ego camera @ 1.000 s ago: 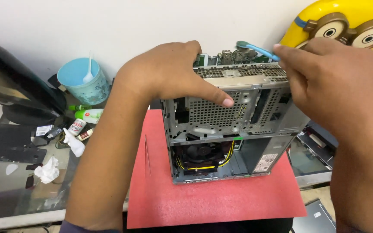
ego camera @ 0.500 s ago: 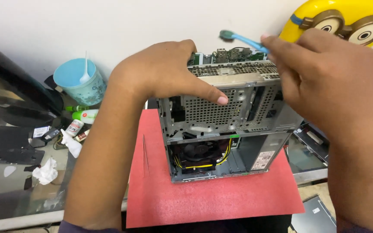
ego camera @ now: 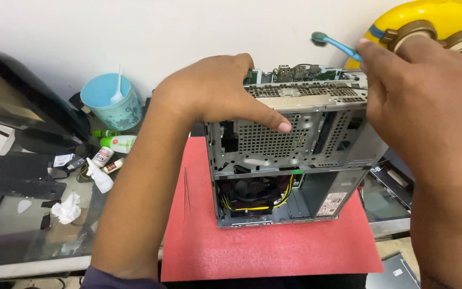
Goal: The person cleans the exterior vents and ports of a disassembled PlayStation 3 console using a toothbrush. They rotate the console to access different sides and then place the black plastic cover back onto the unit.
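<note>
An open grey computer case (ego camera: 290,155) lies on a red mat (ego camera: 252,251), its fan and yellow cables showing in the lower bay. My left hand (ego camera: 215,93) grips the case's top left corner, thumb pressed on the perforated metal cage. My right hand (ego camera: 423,101) holds a light blue brush (ego camera: 335,44) by its handle, the brush head raised above the far edge of the case near the port panel (ego camera: 295,72).
Left of the mat stand a blue cup (ego camera: 110,101) with a white spoon, small bottles (ego camera: 114,143), a white spray bottle (ego camera: 98,176), crumpled tissue (ego camera: 68,207) and black panels (ego camera: 17,176) on a glass table. A yellow cartoon-figure toy (ego camera: 434,27) sits behind the case.
The brush has swept leftward and upward, lifting off the case's top edge. My left hand keeps its grip on the case.
</note>
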